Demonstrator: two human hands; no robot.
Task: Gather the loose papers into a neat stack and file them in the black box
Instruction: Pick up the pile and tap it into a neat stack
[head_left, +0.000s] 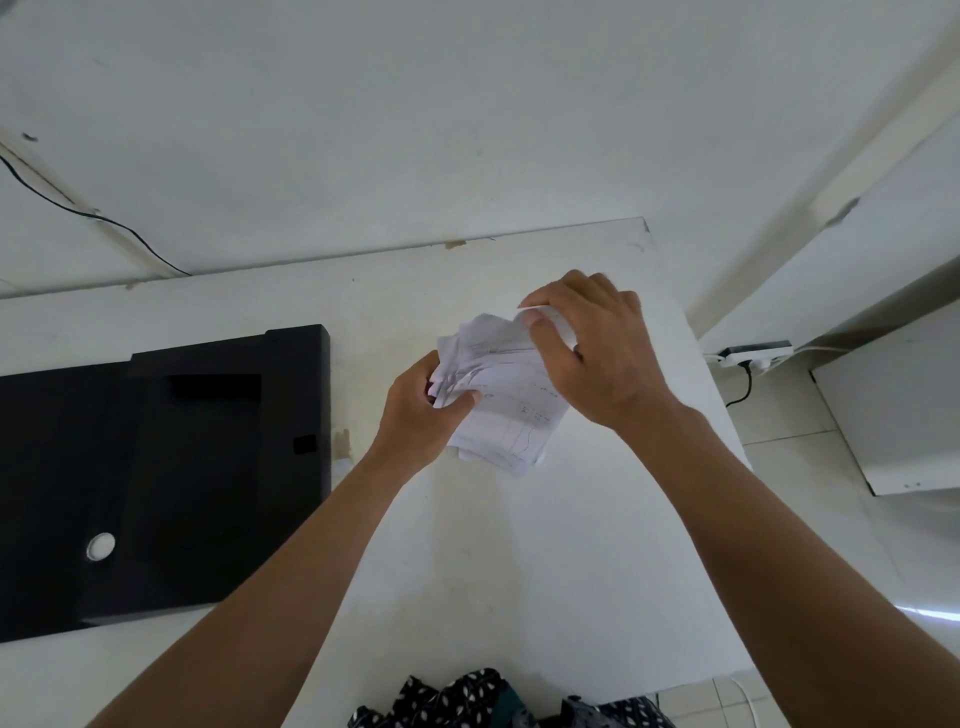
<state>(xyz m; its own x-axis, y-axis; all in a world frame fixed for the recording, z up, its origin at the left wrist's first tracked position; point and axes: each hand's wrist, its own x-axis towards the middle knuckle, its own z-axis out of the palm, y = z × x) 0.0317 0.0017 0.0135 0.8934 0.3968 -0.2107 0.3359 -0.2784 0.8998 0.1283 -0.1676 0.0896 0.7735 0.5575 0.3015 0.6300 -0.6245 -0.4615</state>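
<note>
A bundle of creased white papers (506, 395) with faint pencil lines is held just above the white table (467, 545). My left hand (421, 410) grips the bundle's left edge, thumb on top. My right hand (597, 353) pinches a curled sheet at the bundle's upper right corner. The black box (156, 467) lies flat on the table to the left, apart from both hands; it has a round metal ring near its front and a recessed dark opening at its top.
A white wall rises behind the table, with a black cable (93, 218) running along it. A white power strip (756, 353) lies on the tiled floor at right. Patterned dark fabric (467, 701) shows at the bottom edge.
</note>
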